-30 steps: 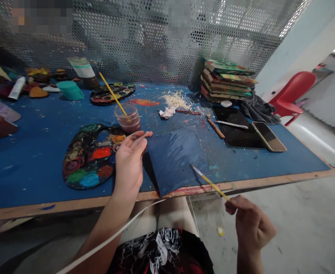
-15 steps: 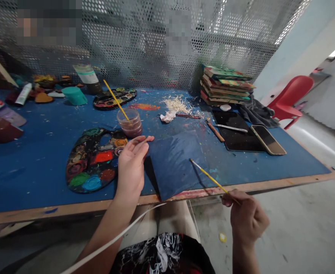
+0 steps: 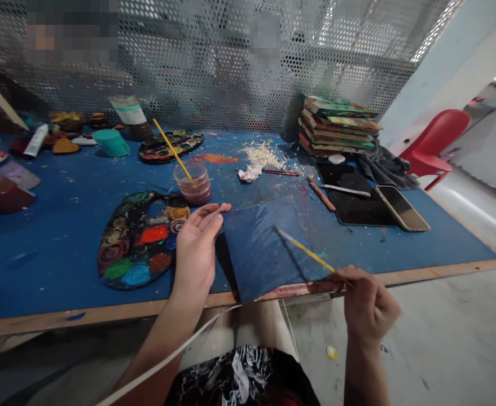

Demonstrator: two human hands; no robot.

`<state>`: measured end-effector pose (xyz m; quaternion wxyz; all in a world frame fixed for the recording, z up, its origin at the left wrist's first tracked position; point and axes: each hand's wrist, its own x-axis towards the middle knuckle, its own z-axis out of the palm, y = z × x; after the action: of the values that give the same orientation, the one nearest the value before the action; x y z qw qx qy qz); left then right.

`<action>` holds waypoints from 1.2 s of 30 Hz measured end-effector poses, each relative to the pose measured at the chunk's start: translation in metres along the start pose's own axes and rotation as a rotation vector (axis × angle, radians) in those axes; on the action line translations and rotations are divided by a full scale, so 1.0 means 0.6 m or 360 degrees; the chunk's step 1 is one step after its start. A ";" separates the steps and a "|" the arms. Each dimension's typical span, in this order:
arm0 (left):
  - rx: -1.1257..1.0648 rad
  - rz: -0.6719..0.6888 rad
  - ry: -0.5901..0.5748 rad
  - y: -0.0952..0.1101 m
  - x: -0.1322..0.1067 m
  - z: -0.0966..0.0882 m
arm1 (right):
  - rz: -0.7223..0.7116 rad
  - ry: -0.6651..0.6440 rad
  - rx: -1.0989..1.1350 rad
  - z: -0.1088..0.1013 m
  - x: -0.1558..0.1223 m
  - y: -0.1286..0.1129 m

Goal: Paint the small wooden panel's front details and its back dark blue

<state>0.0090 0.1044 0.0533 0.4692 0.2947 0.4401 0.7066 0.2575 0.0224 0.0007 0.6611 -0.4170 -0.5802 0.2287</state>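
My left hand has its fingers stretched out and holds up the top left corner of a dark blue painted board that leans over the table's front edge. My right hand is closed round the end of a thin yellow paintbrush. The brush tip rests over the upper middle of the board. A paint palette with several coloured blobs lies just left of my left hand. Behind it stands a plastic cup of brownish water with a second yellow brush in it.
A blue-topped table carries a second palette, a teal cup, paint tubes, wood shavings, a stack of painted boards, a black tablet and a phone. Perforated metal screen behind; red chair at right.
My right hand has risen and moved left toward the table edge, bringing the brush tip up and onto the board. My left hand has stayed on the board's corner.
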 end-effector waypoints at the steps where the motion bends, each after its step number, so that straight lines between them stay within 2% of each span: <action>1: 0.0000 -0.0004 0.0000 0.000 0.000 0.000 | 0.0015 -0.0013 -0.0011 0.001 0.004 -0.001; 3: 0.0003 -0.0014 -0.0004 0.000 -0.001 0.000 | -0.0006 -0.0323 0.0065 0.004 0.011 -0.001; 4: 0.0004 -0.0016 -0.0006 0.000 -0.001 0.001 | -0.0021 -0.0409 0.0122 0.005 0.013 0.001; 5: 0.0005 -0.0014 -0.0007 -0.001 -0.002 0.001 | -0.0018 -0.0349 0.0139 0.006 0.015 0.004; 7: 0.0010 -0.0010 -0.0012 -0.001 -0.002 0.001 | 0.0016 0.0000 0.0090 0.008 0.017 0.011; 8: 0.0012 -0.0011 -0.0014 -0.001 -0.002 0.001 | 0.0023 0.0077 0.0090 0.009 0.017 0.014; 9: 0.0015 -0.0014 -0.0016 -0.001 -0.002 0.000 | 0.0020 0.0005 0.0117 0.010 0.017 0.016; 11: 0.0017 -0.0024 -0.0017 -0.001 -0.002 0.000 | 0.0026 -0.0318 0.0234 0.013 0.017 0.018; 12: 0.0015 -0.0025 -0.0016 -0.001 -0.001 0.000 | 0.0060 -0.0348 0.0272 0.015 0.017 0.017; 13: 0.0014 -0.0025 -0.0016 -0.002 -0.001 -0.001 | 0.0115 -0.0231 0.0244 0.018 0.017 0.015; 15: 0.0016 -0.0024 -0.0015 -0.001 -0.002 0.000 | 0.0210 0.0157 0.0072 0.022 0.018 0.010; 16: 0.0019 -0.0025 -0.0014 -0.001 -0.002 0.000 | 0.0209 0.0205 0.0021 0.024 0.019 0.008; 17: 0.0023 -0.0031 -0.0015 -0.001 -0.003 0.000 | 0.0173 0.0096 0.0017 0.026 0.020 0.006; 19: 0.0028 -0.0044 -0.0017 0.000 -0.003 0.000 | 0.0058 -0.0258 0.0119 0.030 0.023 0.003; 20: 0.0028 -0.0044 -0.0018 0.000 -0.004 0.000 | 0.0022 -0.0294 0.0155 0.032 0.025 0.002; 23: 0.0024 -0.0026 -0.0017 0.000 -0.004 0.000 | -0.0006 0.0029 0.0046 0.038 0.032 0.000; 24: 0.0024 -0.0020 -0.0017 0.000 -0.005 0.000 | -0.0027 -0.0004 0.0050 0.039 0.033 -0.001; 26: 0.0025 -0.0018 -0.0017 0.000 -0.005 0.000 | -0.0066 -0.0290 0.0128 0.042 0.035 -0.001; 27: 0.0027 -0.0020 -0.0018 0.000 -0.005 0.001 | -0.0064 -0.0350 0.0155 0.044 0.035 -0.001; 28: 0.0030 -0.0023 -0.0019 0.000 -0.006 0.001 | -0.0044 -0.0285 0.0141 0.045 0.035 -0.001; 30: 0.0034 -0.0028 -0.0023 0.000 -0.006 0.000 | -0.0001 0.0014 0.0047 0.048 0.035 0.000; 31: 0.0036 -0.0030 -0.0024 0.000 -0.006 0.000 | -0.0009 0.0059 0.0038 0.050 0.035 0.000; 34: 0.0031 -0.0038 -0.0026 -0.001 -0.006 -0.001 | -0.0056 -0.0246 0.0133 0.055 0.036 0.001; 35: 0.0029 -0.0039 -0.0026 -0.001 -0.006 -0.001 | -0.0045 -0.0220 0.0132 0.057 0.036 0.001; 36: 0.0028 -0.0039 -0.0027 -0.001 -0.007 -0.001 | -0.0024 -0.0088 0.0098 0.058 0.037 0.001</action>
<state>0.0102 0.1006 0.0524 0.4789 0.2993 0.4460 0.6944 0.2289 0.0501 0.0123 0.6591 -0.3856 -0.5941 0.2529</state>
